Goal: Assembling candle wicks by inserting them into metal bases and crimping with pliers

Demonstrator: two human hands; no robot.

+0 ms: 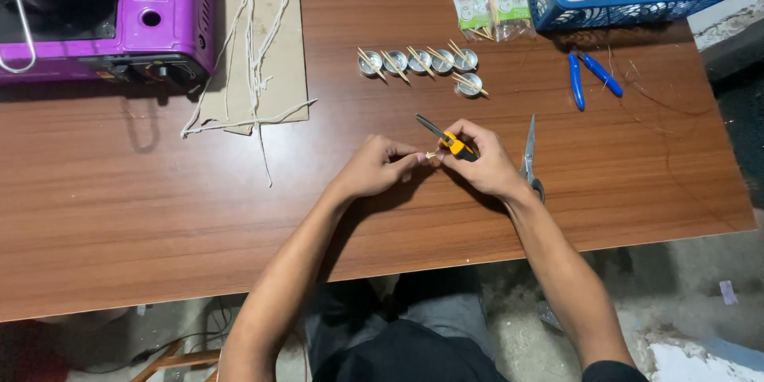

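Pliers (450, 143) gripped in right hand (481, 161); left hand (374, 165) pinches a small piece (430, 155).

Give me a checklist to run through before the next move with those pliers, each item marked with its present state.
1. Right hand grips the yellow-handled pliers: ok.
2. Left hand pinches a small metal piece at the pliers' tip: ok.
3. Piece seated squarely in the pliers: cannot tell, too small.
4. Scissors lie close beside the right wrist, blades pointing away: not ok, crowding the hand.
5. Row of metal cups with sticks stands apart from the hands: ok.
6. Cords lie on the cardboard, away from the hands: ok.
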